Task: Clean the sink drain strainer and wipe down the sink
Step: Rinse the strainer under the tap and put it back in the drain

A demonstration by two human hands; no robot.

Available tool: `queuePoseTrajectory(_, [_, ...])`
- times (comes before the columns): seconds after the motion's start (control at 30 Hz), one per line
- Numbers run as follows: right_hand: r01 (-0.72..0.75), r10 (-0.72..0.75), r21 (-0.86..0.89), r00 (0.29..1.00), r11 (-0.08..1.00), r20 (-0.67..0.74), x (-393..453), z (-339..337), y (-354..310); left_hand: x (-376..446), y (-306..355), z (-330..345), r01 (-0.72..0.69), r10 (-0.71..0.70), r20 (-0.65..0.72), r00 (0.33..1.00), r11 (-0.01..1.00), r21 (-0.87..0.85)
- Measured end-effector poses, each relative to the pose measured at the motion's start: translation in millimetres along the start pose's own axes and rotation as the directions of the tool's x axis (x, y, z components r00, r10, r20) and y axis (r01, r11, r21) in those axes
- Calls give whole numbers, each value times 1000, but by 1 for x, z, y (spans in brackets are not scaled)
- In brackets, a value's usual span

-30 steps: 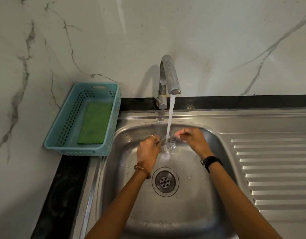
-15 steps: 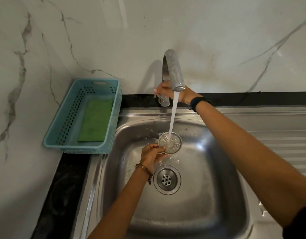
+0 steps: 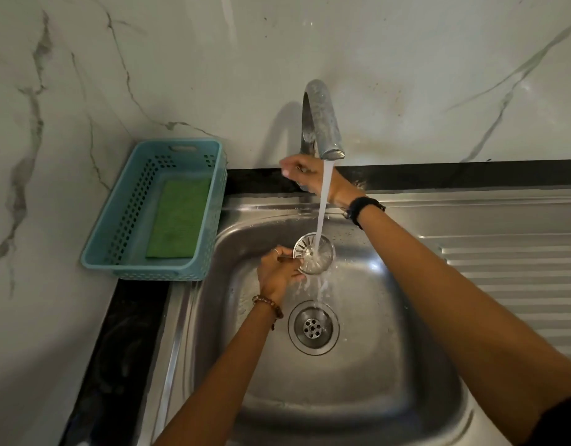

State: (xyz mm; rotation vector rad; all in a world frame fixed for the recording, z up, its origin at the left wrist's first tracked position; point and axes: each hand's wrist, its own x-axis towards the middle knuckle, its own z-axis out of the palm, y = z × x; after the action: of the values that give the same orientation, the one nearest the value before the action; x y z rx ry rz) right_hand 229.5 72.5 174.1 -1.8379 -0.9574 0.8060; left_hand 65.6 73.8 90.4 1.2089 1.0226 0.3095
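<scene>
My left hand [image 3: 277,272] pinches the round metal drain strainer [image 3: 313,253] by its left edge and holds it flat under the running water. The stream falls from the curved tap [image 3: 321,123] onto the strainer's centre and spills into the steel sink [image 3: 368,365]. The open drain hole [image 3: 313,328] lies just below the strainer. My right hand [image 3: 310,177] reaches behind the spout with its fingers curled round the tap handle at the tap's base; the handle itself is hidden by the hand.
A blue plastic basket [image 3: 123,217] holding a green sponge [image 3: 178,218] sits on the counter left of the sink. A ribbed steel drainboard [image 3: 509,278] extends to the right. Marble walls stand behind and to the left.
One second ago both hands held the strainer under the water. My right hand has let go and moved up behind the tap; the left now holds the strainer alone.
</scene>
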Motion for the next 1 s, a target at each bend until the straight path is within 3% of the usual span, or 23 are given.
queuePoseTrajectory(0.03, [-57, 57, 66, 998, 996, 6, 2, 1, -3, 0, 2, -1, -13, 13, 22, 1000, 1000, -2])
queuePoseTrajectory(0.1, [-138, 164, 423, 986, 895, -25, -6, 0, -4, -1, 5, -3, -44, 44, 51, 998, 999, 8])
queuePoseTrajectory(0.17, [-74, 194, 724, 978, 686, -83, -19, -1, 9, -2, 4, -4, -71, 69, 41, 997, 996, 58])
queuePoseTrajectory(0.2, [-41, 204, 753, 971, 657, -125, -29, 1, 18, -2, 4, -5, -89, 87, 25, 996, 991, 99])
queuePoseTrajectory(0.27, [-31, 194, 624, 962, 781, -194, -53, 9, 38, -4, 3, -9, -156, 160, 3, 987, 958, 240])
queuePoseTrajectory(0.33, [-91, 154, 397, 980, 914, -130, -82, 19, 57, -7, 0, -14, -226, 241, 10, 971, 895, 385])
queuePoseTrajectory(0.43, [-138, 137, 101, 990, 985, 21, -124, 41, 77, -20, -7, -18, -334, 364, 41, 930, 796, 504])
queuePoseTrajectory(0.5, [-122, 123, 11, 988, 992, -90, -144, 58, 84, -31, -14, -19, -373, 399, 69, 914, 765, 526])
queuePoseTrajectory(0.6, [-70, 41, -89, 954, 994, -296, -167, 73, 83, -51, -25, -20, -448, 455, 127, 882, 723, 525])
queuePoseTrajectory(0.7, [49, -188, -312, 881, 949, -433, -188, 76, 77, -62, -34, -28, -556, 580, 161, 799, 608, 567])
queuePoseTrajectory(0.77, [83, -303, -491, 870, 867, -388, -198, 77, 73, -65, -40, -36, -567, 566, 215, 796, 572, 593])
queuePoseTrajectory(0.87, [98, -350, -652, 897, 752, -269, -206, 77, 69, -65, -50, -44, -545, 462, 321, 827, 517, 660])
queuePoseTrajectory(0.93, [119, -390, -711, 891, 693, -231, -206, 77, 69, -62, -57, -47, -519, 433, 325, 841, 474, 711])
queuePoseTrajectory(1.0, [91, -336, -699, 915, 710, -222, -202, 79, 73, -58, -65, -48, -470, 361, 328, 873, 438, 766])
